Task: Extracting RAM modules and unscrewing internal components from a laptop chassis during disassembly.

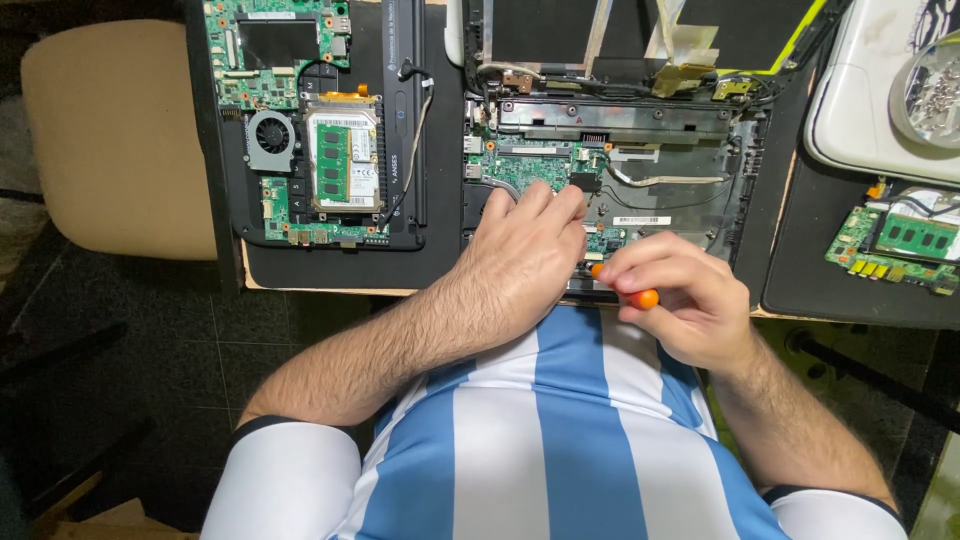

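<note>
Head view, looking straight down: right hand (690, 300) is closed around a small screwdriver with an orange handle (643, 297), fingers curled tight over it, only two orange bits showing between thumb and forefinger; the tip is hidden behind the fingers, so where it meets the board cannot be told. Left hand (525, 250) lies palm down, fingers spread and pressing flat on the green board of the opened laptop base (740, 190); it grips nothing, it steadies. The base sits in front of the torso on a black mat (330, 265), with its top cover already off, board, cables and hinge bar exposed, and the bare screen frame (640, 30) standing behind. Judged progress: disassembly looks well along, shell open, but the board is still seated in its tray, so the inner work is not finished. Both forearms come in from the lower edge, elbows out, wrists converging over the near edge of the base; right wrist is bent inward. To the left lies a second opened laptop (310, 120) with fan and memory module showing. Far right: a loose green circuit board (895, 245), a white tray (860, 110), and a round dish of screws (930, 95).
</note>
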